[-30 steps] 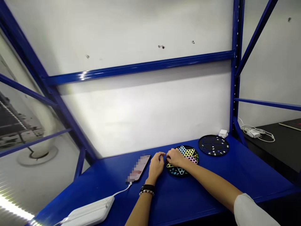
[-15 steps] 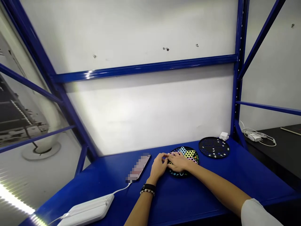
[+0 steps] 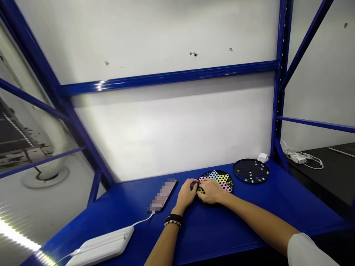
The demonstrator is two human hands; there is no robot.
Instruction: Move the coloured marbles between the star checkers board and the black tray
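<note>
A round black Chinese checkers board [image 3: 222, 179] with a pastel star of holes lies on the blue shelf top. My right hand [image 3: 210, 191] rests over its left part, fingers curled down and covering that side of the star. Just beside it, my left hand [image 3: 187, 194] sits at the board's left rim, fingertips bunched towards the right hand. Whether either hand pinches a small marble is hidden by the fingers. A second round black board [image 3: 251, 171], dotted with small marbles, lies farther right, beyond my right hand's reach point.
A phone [image 3: 163, 195] with a blurred screen lies left of my hands, cabled to a white power bank [image 3: 100, 246]. A white charger [image 3: 262, 157] stands behind the second board. Blue steel uprights and braces [image 3: 282, 88] frame the shelf; a black surface [image 3: 318, 184] with white cables lies right.
My right hand has moved slightly down and onto the board's left part, closer to my left hand. The boards, phone and power bank stay in place; the view has shifted slightly.
</note>
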